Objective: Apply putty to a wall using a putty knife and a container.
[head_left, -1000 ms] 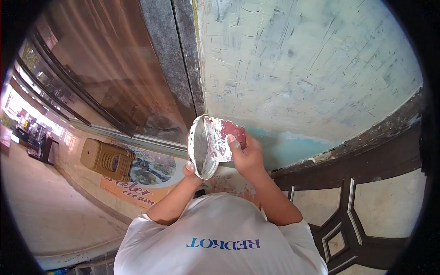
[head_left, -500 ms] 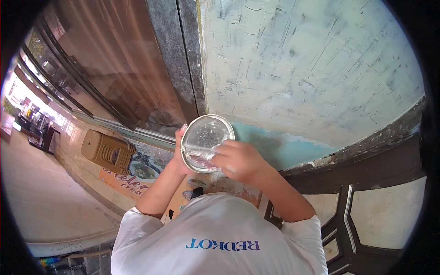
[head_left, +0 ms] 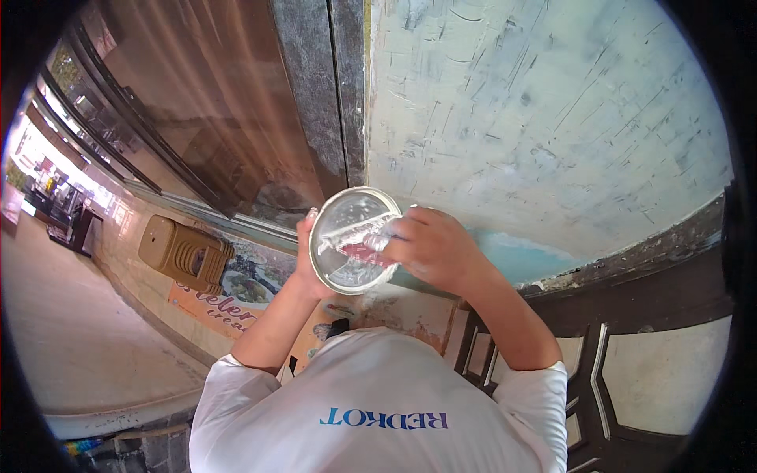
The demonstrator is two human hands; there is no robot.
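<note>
My left hand [head_left: 307, 272] is closed round the left side of a round, pale-rimmed tin [head_left: 347, 279], in front of my chest. Its grey inside is spotted and smeared with white paste. How deep the tin is I cannot tell. In my right hand [head_left: 434, 246] is a flat scraper [head_left: 356, 233], its straight edge coated in white and a reddish patch showing below. The scraper lies across the tin's opening, and my right fingers, smeared with white, are bent round it at the tin's right rim. Those fingers hide its grip.
Ahead rises a pale, patchily coated wall [head_left: 544, 102], with a turquoise patch low down. A dark post [head_left: 319, 87] and brown-tinted glass [head_left: 213, 87] stand to its left. Stacked brown plastic stools [head_left: 185, 254] lie by a printed banner [head_left: 213, 309]. At right is a dark panelled door [head_left: 591, 378].
My right hand has moved slightly right and up, tilting the scraper so that more of its white-coated edge shows. The tin has shifted slightly upward, still in my left hand.
</note>
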